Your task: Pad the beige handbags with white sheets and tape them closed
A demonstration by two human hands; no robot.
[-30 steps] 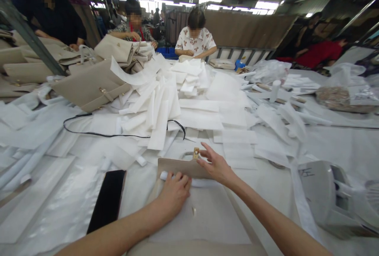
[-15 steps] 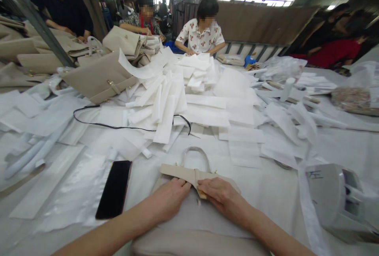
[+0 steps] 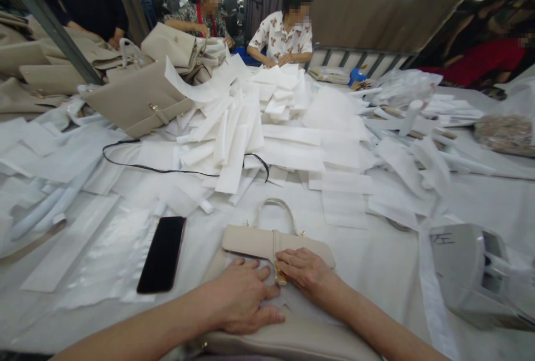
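A beige handbag lies in front of me, its top handle pointing away. My left hand rests flat on the bag's front with its fingers spread, over what looks like a pale thin sheet. My right hand is closed at the middle of the flap, on the narrow strap that ends in a gold clasp. The right fingertips partly hide the strap. The near part of the bag bulges toward me at the bottom of the view.
A black phone lies left of the bag. Heaped white paper strips cover the table beyond, crossed by a black cord. A white tape dispenser-like device stands at right. More beige bags are piled left; several people work across the table.
My left hand has let go near the flap, come toward me and spread flat on the bag's front. The flap now lies flatter. My right hand stays by the clasp.
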